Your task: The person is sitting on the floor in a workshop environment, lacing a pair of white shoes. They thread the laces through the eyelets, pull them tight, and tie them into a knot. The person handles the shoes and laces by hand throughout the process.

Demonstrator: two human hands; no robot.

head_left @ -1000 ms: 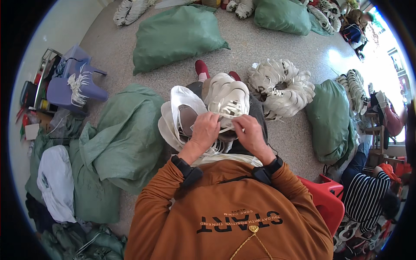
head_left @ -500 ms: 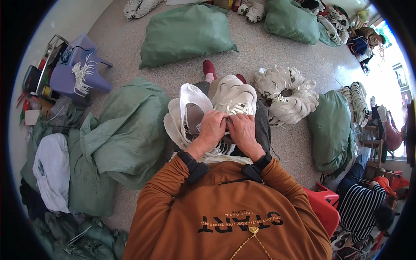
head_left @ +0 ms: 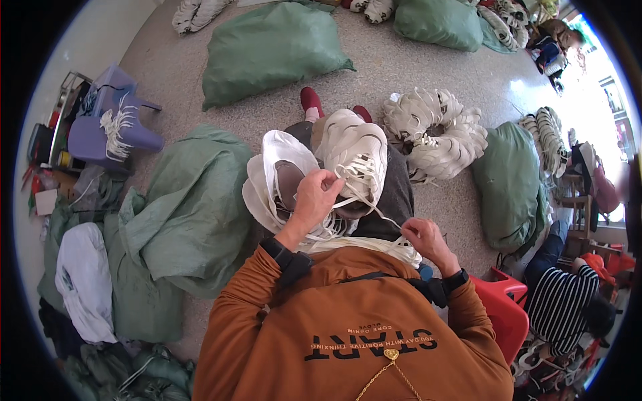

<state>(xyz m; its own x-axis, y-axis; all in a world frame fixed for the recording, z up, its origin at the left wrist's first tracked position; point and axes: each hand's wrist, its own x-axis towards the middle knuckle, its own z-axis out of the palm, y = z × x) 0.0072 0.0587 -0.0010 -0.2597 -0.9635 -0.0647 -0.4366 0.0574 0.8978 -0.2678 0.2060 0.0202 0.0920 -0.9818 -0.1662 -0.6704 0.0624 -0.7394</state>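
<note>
Cream-white shoe uppers (head_left: 351,137) lie stacked in my lap, the top one partly laced. From its eyelets a white shoelace (head_left: 384,215) stretches down to the right, its end pinched in my right hand (head_left: 429,239). My left hand (head_left: 314,199) is closed beside the eyelets, thumb and finger pinching the lace near the upper's left edge. Just left of it, another upper with a white lining (head_left: 277,150) shows its grey-brown inside. Across my waist rests a bunch of loose white laces (head_left: 374,248).
To the right on the floor lies a ring of shoe uppers (head_left: 438,157), with a full green sack (head_left: 508,187) beyond. More green sacks (head_left: 194,200) sit at left near a purple stool (head_left: 110,134) bearing laces. A person in a striped top (head_left: 565,297) is at lower right.
My hands have parted. The right one has moved down and right, drawing the lace out; the left one has shifted slightly left and up. The view has shifted a little.
</note>
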